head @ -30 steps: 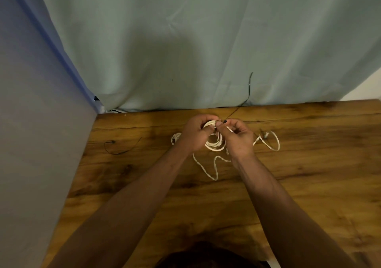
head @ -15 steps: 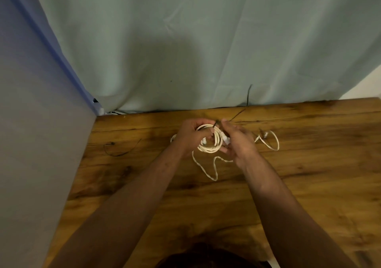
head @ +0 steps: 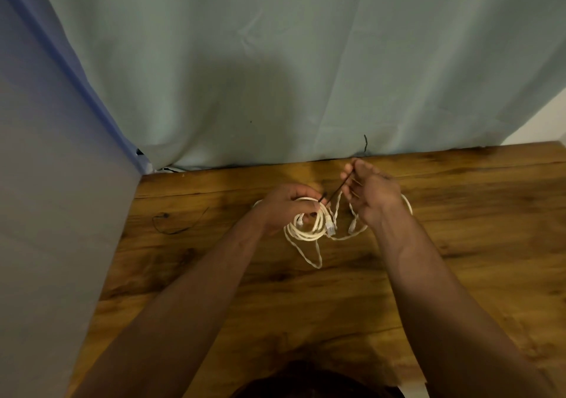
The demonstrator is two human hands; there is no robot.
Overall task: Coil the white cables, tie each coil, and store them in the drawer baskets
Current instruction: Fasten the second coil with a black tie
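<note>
Head view: left hand point(head: 288, 206) grips the coil point(head: 303, 237) of white cable just above the tabletop point(head: 190, 290), fingers curled round the top of the loops. Right hand point(head: 372, 197) is apart from it, up and to the right, pinching a thin black tie point(head: 337, 188) that runs taut from the coil to its fingertips.

Step in hand, I'd say, is tying this coil. To do it well:
- Hold the loops bunched w/ the left thumb so none slips out.
- Pull the tie snug round all the strands, not just some.
- Twist or cinch it close to the bundle.
- Don't yank, since a thin tie may slide off or bite the cable.

Connector point(head: 330, 229) hangs at the coil's lower right, so tuck it in.

Loose cable point(head: 318, 263) lies on the tabletop under the hands. Can't tell if it's the same cable or another. Spare tie point(head: 183, 230) lies well to the left. Drawer baskets aren't in view.
</note>
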